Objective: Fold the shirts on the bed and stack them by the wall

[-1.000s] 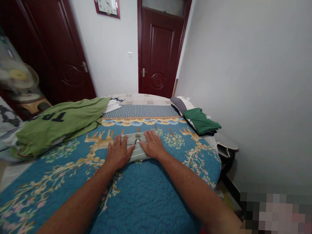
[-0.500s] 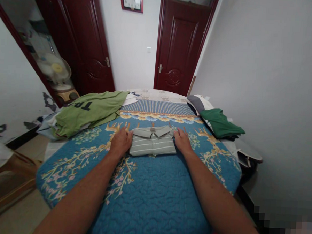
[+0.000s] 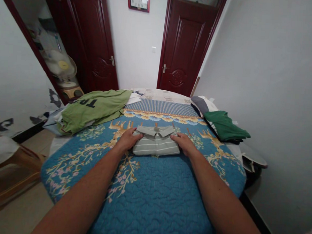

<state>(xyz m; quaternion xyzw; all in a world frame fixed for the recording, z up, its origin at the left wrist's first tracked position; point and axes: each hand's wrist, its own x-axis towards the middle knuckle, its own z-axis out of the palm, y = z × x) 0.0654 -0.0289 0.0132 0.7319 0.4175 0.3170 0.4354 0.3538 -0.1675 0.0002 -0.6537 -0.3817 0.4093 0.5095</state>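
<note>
A grey-green polo shirt (image 3: pixel 156 145) with white stripes lies folded into a flat rectangle on the blue quilted cover (image 3: pixel 162 187), its collar at the far edge. At its left side, my left hand (image 3: pixel 130 139) grips the edge, thumb on top and fingers out of sight beneath or behind. My right hand (image 3: pixel 184 143) holds the opposite side in the same way, thumb over the cloth near the collar.
A heap of clothes with a green T-shirt (image 3: pixel 93 108) on top sits at the table's left. Folded clothes, including a dark green garment (image 3: pixel 226 126), are stacked at the right. A wooden stool (image 3: pixel 25 166) stands left of the table; a wall (image 3: pixel 272 84) rises at the right.
Both hands have come inward from beside the polo shirt and now grip its sides with the thumbs on top. The view has shifted slightly.
</note>
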